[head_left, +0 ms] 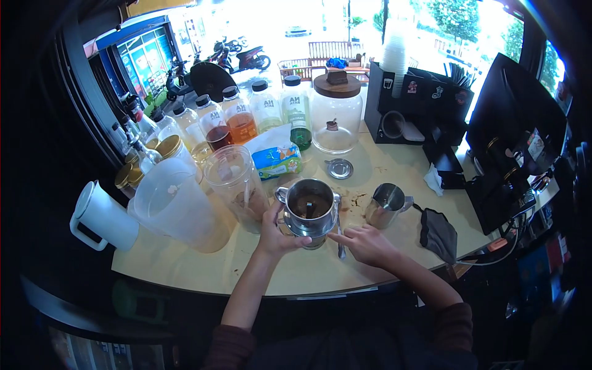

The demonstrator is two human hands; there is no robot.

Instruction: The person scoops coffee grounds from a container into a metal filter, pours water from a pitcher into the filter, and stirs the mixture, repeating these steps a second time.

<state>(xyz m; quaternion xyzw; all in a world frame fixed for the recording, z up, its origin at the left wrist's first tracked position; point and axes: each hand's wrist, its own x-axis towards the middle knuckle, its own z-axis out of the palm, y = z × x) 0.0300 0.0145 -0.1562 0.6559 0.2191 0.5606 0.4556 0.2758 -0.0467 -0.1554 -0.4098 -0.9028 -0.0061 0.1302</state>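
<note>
A metal coffee drip filter (pixel 310 203) with side handles sits upright on a small glass (pixel 316 242) near the table's front. Dark brown contents and a small upright piece show inside it. My left hand (pixel 279 233) is closed round its left side, thumb across the front of the lower rim. My right hand (pixel 369 244) is on the other side, index finger stretched to the lower rim, the other fingers partly curled. Beside that finger lies a metal spoon (pixel 341 249). A metal jug (pixel 387 205) stands to the right, and a small metal lid (pixel 340 168) lies behind.
Left are a clear plastic pitcher (pixel 237 185), a large translucent jug (pixel 176 203) and a white pitcher (pixel 106 216). Several bottles (pixel 240 117), a tissue pack (pixel 276 160) and a wood-lidded jar (pixel 336 123) stand behind. Right are a dark pouch (pixel 439 234) and a monitor (pixel 515 135).
</note>
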